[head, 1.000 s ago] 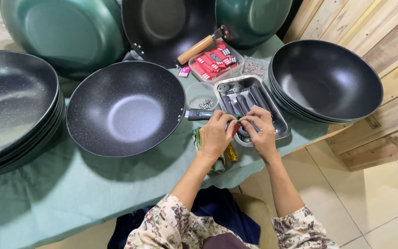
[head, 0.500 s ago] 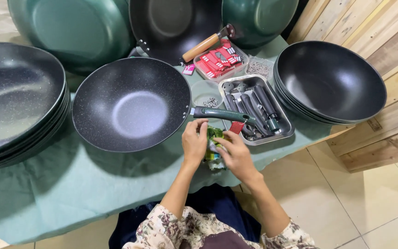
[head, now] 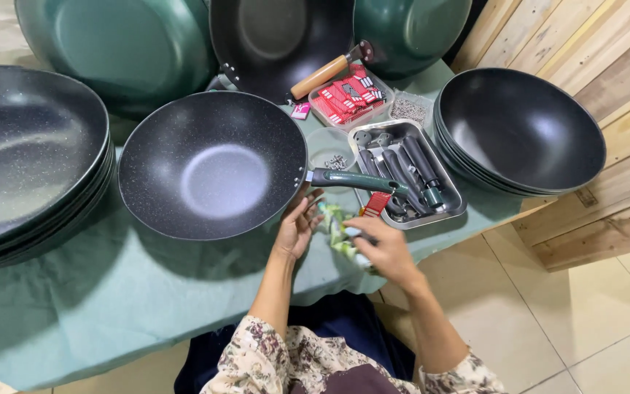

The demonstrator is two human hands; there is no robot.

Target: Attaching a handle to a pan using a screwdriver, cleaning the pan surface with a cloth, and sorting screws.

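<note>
Green cloth covers the counter (head: 74, 306); pan stacks ring it. Head view: a speckled wok (head: 213, 164) sits bowl-up near the front edge, within reach, its green handle (head: 355, 180) lying level and pointing right over the metal tray (head: 452, 191). Left hand (head: 297, 230), fingers loosely spread, rests below the handle joint. Right hand (head: 384, 248) pinches a small green-and-white piece (head: 337, 230).

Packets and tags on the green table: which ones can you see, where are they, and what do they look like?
Red packets: small red-and-white ones, heaped in a clear tub behind the metal tray.
Pink packet: one little one, lying loose left of that tub.
Red tag: red strip with white marks, hanging under the green wok handle.
Green-and-white wrappers: crumpled, between the left hand and right hand.
</note>
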